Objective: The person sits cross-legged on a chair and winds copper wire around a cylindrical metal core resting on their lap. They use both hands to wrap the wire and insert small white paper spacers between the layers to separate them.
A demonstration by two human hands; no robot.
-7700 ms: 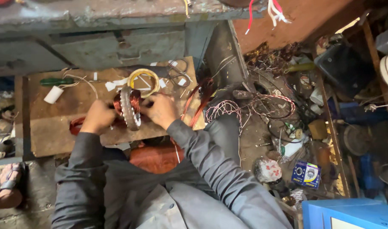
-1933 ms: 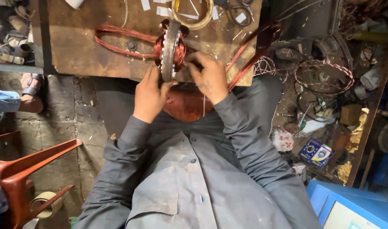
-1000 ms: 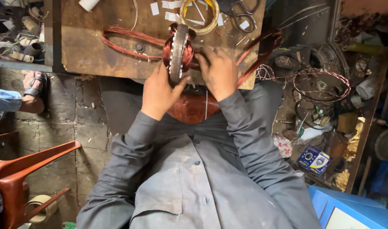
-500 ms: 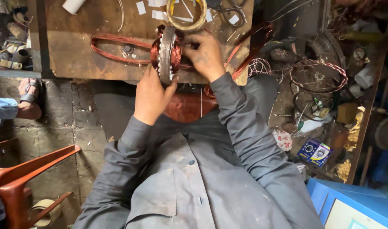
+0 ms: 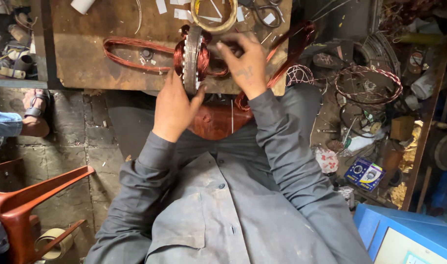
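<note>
- My left hand [image 5: 173, 108] grips the near rim of the stator core [image 5: 191, 58], thumb on one face and fingers wrapped over the other
- My right hand [image 5: 245, 66] is pinched on the copper winding [image 5: 207, 56] bulging from the stator's right face, fingertips curled in against the wire
- The stator stands on edge on the wooden board [image 5: 86, 63], at the board's near side and about midway along it; its flat faces look left and right, so its axis runs across the picture and its thin metal rim points toward me
- A long loop of copper coil [image 5: 130, 51] lies flat on the board, trailing left from the stator
- A roll of yellowish tape [image 5: 214, 19] lies just beyond the stator; the ring holds only a few white paper slips
- Scissors [image 5: 262, 7] lie at the far edge, right of the tape
- On the cluttered floor to my right sits a small blue printed box [image 5: 364, 173], flat and square, beside a red-and-white patterned packet [image 5: 327, 160]
- A blue case [image 5: 404, 237] fills the near right corner
- An orange plastic chair [image 5: 23, 205] stands on my left
</note>
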